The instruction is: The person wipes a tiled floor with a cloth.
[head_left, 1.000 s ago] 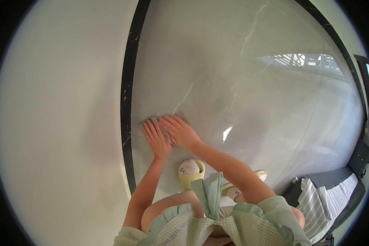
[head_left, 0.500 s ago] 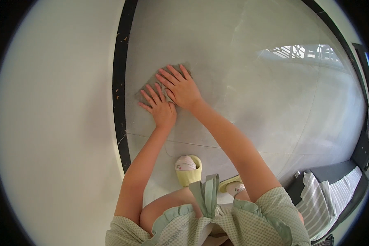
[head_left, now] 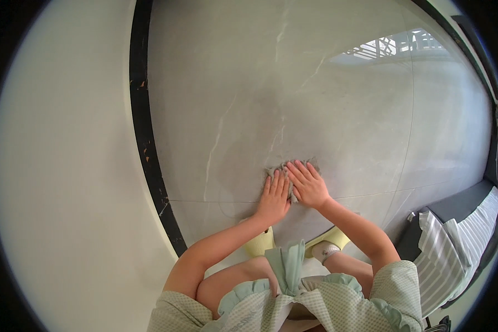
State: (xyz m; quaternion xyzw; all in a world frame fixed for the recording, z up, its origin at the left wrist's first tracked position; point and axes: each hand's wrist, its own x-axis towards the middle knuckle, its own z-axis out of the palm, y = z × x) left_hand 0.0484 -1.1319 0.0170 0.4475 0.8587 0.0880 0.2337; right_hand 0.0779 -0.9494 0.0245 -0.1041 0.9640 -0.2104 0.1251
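Observation:
A crumpled grey cloth (head_left: 292, 195) lies on the glossy grey tiled floor, bunched with ruffled edges. My left hand (head_left: 274, 202) rests flat on its left part, fingers stretched forward and close together. On the right part lies my right hand (head_left: 311, 188), its fingers extended and angled to the upper left. The hands are side by side, with some cloth showing between them and past the fingertips. Most of the cloth is hidden under the palms and fingers.
A black baseboard strip (head_left: 140, 113) runs along the white wall (head_left: 72, 166) on the left. Yellow slippers (head_left: 260, 243) are on my feet just behind the hands. At the right stands a dark piece of furniture (head_left: 459, 202) with a grey-and-white striped fabric (head_left: 445, 257) on it.
Both hands have come back toward me and to the right, bringing the cloth from near the baseboard. The cloth is now more bunched up, and the hands' fingers are less spread.

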